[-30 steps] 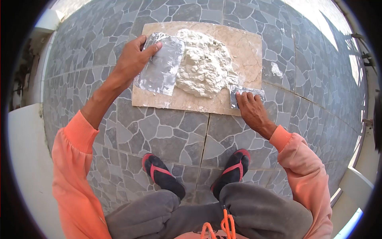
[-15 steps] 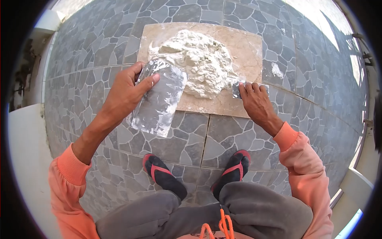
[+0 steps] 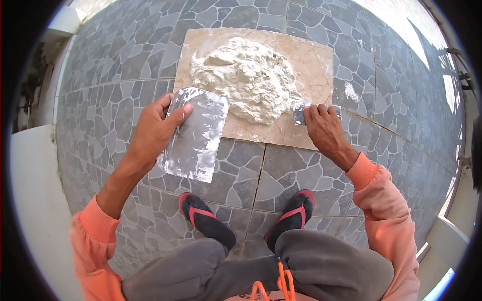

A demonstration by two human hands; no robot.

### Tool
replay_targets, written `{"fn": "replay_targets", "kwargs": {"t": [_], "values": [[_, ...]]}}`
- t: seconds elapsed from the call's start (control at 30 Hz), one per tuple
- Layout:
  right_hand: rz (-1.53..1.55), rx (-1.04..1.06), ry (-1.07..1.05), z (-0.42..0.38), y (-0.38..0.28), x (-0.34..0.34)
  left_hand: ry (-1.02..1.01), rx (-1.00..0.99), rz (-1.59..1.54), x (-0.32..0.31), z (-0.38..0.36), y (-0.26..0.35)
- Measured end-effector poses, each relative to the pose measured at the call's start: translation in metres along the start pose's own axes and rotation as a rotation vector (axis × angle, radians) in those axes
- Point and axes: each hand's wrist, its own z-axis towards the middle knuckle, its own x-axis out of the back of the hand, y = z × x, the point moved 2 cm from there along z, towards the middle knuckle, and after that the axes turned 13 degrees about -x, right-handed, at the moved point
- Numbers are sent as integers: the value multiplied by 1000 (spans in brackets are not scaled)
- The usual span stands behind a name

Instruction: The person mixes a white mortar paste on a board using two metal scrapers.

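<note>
A heap of wet white plaster [image 3: 246, 75] lies on a beige marble-look tile [image 3: 314, 70] on the floor. My left hand [image 3: 158, 123] grips the edge of a flat metal plate [image 3: 198, 135], its thumb on the upper face. White smears cover that plate, which is held up in front of the tile's left corner. My right hand [image 3: 326, 128] is closed over a smaller metal scraper [image 3: 299, 114] at the right edge of the heap. The scraper's left end is beside the plaster; part of it is hidden under my fingers.
My feet in black socks and red flip-flops [image 3: 203, 213] stand just in front of the tile. Grey stone-patterned paving [image 3: 120, 65] surrounds it, with a dried white splash [image 3: 350, 92] to the right. A pale wall [image 3: 37, 175] runs along the left.
The metal plate in my left hand has moved slightly down and left, away from the heap. My right hand and its scraper have hardly moved.
</note>
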Motion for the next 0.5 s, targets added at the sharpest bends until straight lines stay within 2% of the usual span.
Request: {"fn": "replay_targets", "kwargs": {"t": [0.07,0.17,0.3,0.33,0.43,0.5], "values": [[-73,13,70,-2,1,-6,-4,23,-65,-5,9,2],[-34,32,-87,-11,-5,-24,-28,15,-145,-15,21,0],[-36,-7,41,-9,-5,13,-63,8,-202,-28,24,0],[-19,-6,58,-12,-10,0,-63,8,-196,-28,24,-1],[-17,76,-34,-16,-19,-15,-45,12,-167,-25,25,-4],[39,37,-36,-17,-14,-4,-6,26,-146,-20,21,-6]]}}
